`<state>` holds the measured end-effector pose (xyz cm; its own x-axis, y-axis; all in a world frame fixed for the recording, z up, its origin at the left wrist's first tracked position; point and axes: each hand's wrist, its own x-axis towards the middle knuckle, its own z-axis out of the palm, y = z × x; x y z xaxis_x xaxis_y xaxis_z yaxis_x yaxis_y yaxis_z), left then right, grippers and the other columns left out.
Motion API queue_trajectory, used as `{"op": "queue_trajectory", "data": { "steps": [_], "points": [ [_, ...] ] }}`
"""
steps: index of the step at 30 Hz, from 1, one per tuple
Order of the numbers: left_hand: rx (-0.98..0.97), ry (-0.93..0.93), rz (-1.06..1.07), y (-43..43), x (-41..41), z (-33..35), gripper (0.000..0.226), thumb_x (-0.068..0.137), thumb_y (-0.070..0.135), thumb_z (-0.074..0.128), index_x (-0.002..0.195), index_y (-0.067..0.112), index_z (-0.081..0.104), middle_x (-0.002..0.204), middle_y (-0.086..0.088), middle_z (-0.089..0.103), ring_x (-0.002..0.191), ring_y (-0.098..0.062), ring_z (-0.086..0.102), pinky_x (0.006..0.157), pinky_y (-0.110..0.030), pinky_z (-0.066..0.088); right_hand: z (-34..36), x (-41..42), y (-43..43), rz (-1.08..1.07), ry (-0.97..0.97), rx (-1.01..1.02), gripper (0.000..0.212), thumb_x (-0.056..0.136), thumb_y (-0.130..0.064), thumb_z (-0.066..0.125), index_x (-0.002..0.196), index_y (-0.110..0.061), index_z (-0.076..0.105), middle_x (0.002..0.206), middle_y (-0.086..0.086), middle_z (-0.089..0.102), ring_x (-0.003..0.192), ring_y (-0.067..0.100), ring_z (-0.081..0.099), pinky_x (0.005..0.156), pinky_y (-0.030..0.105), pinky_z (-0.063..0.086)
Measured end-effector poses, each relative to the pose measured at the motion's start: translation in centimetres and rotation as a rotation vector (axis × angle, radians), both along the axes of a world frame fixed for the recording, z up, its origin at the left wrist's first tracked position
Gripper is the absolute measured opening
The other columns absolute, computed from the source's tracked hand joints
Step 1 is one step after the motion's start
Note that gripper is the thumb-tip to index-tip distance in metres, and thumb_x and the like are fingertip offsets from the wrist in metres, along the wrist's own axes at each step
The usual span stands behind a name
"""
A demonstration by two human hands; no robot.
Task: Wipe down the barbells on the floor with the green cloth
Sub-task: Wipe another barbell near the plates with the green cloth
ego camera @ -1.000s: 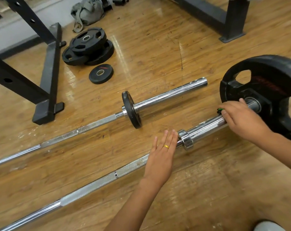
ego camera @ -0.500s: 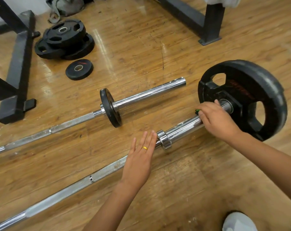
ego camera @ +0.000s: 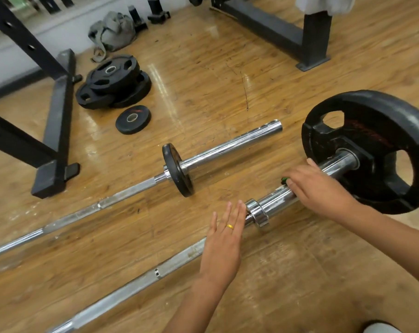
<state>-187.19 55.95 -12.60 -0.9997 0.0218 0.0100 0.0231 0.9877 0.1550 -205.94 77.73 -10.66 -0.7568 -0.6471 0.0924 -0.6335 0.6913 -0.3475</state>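
Note:
Two chrome barbells lie side by side on the wooden floor. The near barbell [ego camera: 136, 284] carries a large black plate [ego camera: 381, 150] on its right sleeve. My right hand [ego camera: 321, 188] wraps over that sleeve next to the plate and presses the green cloth [ego camera: 284, 180] on it; only a small green edge shows past my fingers. My left hand [ego camera: 224, 241] lies flat with straight fingers on the near bar, just left of the collar [ego camera: 257, 212]. The far barbell [ego camera: 107, 203] holds a small black plate [ego camera: 177, 169] and nothing touches it.
A black rack base [ego camera: 57, 126] stands at left, another rack foot [ego camera: 314, 39] at back right. Stacked black plates [ego camera: 112, 80] and one small loose plate [ego camera: 133, 119] lie behind the far bar. A grey bag [ego camera: 112, 32] sits by the wall. A white shoe [ego camera: 379, 329] shows bottom right.
My right hand with the cloth has slid a little left along the sleeve, away from the big plate. The left hand keeps its place on the bar. The camera has shifted.

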Motion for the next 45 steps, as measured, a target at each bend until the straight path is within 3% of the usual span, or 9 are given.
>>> {"op": "queue_trajectory", "data": {
  "steps": [6, 14, 19, 23, 26, 29, 34, 40, 45],
  "points": [
    [0.024, -0.01, 0.0, -0.3, -0.1, -0.4, 0.111, 0.074, -0.01, 0.059, 0.162, 0.018, -0.003, 0.17, 0.004, 0.004, 0.156, -0.015, -0.004, 0.126, -0.041, -0.005, 0.9, -2.7, 2.5, -0.19, -0.042, -0.028, 0.032, 0.103, -0.017, 0.045, 0.128, -0.011, 0.063, 0.122, 0.006, 0.065, 0.121, 0.022, 0.056, 0.121, 0.037, 0.008],
    [0.028, -0.007, 0.011, 0.0, -0.1, -0.3, 0.11, 0.075, -0.008, 0.063, 0.163, 0.017, 0.003, 0.169, 0.004, 0.011, 0.156, -0.016, 0.003, 0.124, -0.041, -0.001, 0.0, -2.7, 2.8, -0.112, -0.041, -0.009, 0.031, 0.103, -0.023, 0.043, 0.125, -0.015, 0.064, 0.114, -0.002, 0.065, 0.116, 0.015, 0.057, 0.121, 0.034, 0.007],
    [0.039, -0.025, 0.01, -0.2, -0.1, -0.3, 0.106, 0.08, -0.009, 0.059, 0.163, 0.019, -0.002, 0.17, 0.006, 0.004, 0.156, -0.013, -0.004, 0.124, -0.038, -0.008, 0.3, -3.0, 2.4, -0.182, -0.039, -0.019, 0.032, 0.102, -0.023, 0.042, 0.121, -0.015, 0.066, 0.11, 0.001, 0.067, 0.112, 0.018, 0.06, 0.12, 0.035, 0.006],
    [0.053, -0.015, -0.006, -0.6, -0.2, -0.2, 0.102, 0.09, -0.008, 0.05, 0.16, 0.025, -0.016, 0.167, 0.011, -0.011, 0.152, -0.009, -0.021, 0.121, -0.036, -0.017, 0.3, -1.6, 1.8, -0.043, -0.057, -0.004, 0.029, 0.104, -0.024, 0.042, 0.122, -0.018, 0.063, 0.111, -0.006, 0.062, 0.112, 0.012, 0.056, 0.122, 0.034, 0.007],
    [0.085, -0.005, -0.003, -0.6, -0.3, -0.3, 0.083, 0.099, 0.006, 0.048, 0.161, 0.022, -0.006, 0.167, 0.01, -0.002, 0.152, -0.01, -0.017, 0.122, -0.037, -0.009, 1.0, -3.4, 2.9, -0.112, -0.064, 0.059, 0.027, 0.104, -0.021, 0.04, 0.111, -0.013, 0.065, 0.105, 0.004, 0.064, 0.107, 0.023, 0.058, 0.122, 0.043, 0.012],
    [0.088, 0.0, 0.004, -0.4, -0.1, -0.5, 0.077, 0.1, 0.011, 0.049, 0.163, 0.017, 0.005, 0.167, 0.008, 0.004, 0.153, -0.012, -0.008, 0.124, -0.039, -0.005, 1.1, -3.2, 3.2, -0.198, -0.041, 0.048, 0.03, 0.104, -0.018, 0.041, 0.12, -0.01, 0.066, 0.115, 0.008, 0.064, 0.115, 0.025, 0.057, 0.122, 0.043, 0.011],
    [0.074, 0.004, -0.014, 0.0, 0.3, -0.2, 0.076, 0.098, 0.015, 0.053, 0.162, 0.015, 0.011, 0.167, 0.005, 0.007, 0.154, -0.016, 0.002, 0.124, -0.045, 0.007, 0.5, -1.6, 3.2, -0.06, -0.053, 0.003, 0.032, 0.106, -0.021, 0.039, 0.128, -0.013, 0.062, 0.121, 0.004, 0.063, 0.121, 0.019, 0.053, 0.121, 0.035, 0.006],
    [0.048, -0.005, -0.006, 0.7, 0.7, 0.3, 0.08, 0.094, 0.014, 0.061, 0.161, 0.011, 0.018, 0.167, -0.001, 0.017, 0.153, -0.02, 0.01, 0.123, -0.049, 0.014, 1.1, -1.5, 3.9, -0.236, -0.016, -0.012, 0.033, 0.106, -0.018, 0.038, 0.123, -0.008, 0.064, 0.121, 0.007, 0.063, 0.123, 0.022, 0.052, 0.123, 0.044, 0.01],
    [0.015, -0.016, -0.017, 1.0, 1.1, 0.4, 0.083, 0.093, 0.016, 0.062, 0.161, 0.01, 0.016, 0.167, -0.003, 0.017, 0.153, -0.022, 0.01, 0.122, -0.05, 0.011, 0.2, 0.6, 3.0, -0.067, -0.035, -0.02, 0.034, 0.106, -0.021, 0.037, 0.13, -0.012, 0.059, 0.124, 0.003, 0.06, 0.124, 0.018, 0.05, 0.123, 0.039, 0.008]
  ]
}}
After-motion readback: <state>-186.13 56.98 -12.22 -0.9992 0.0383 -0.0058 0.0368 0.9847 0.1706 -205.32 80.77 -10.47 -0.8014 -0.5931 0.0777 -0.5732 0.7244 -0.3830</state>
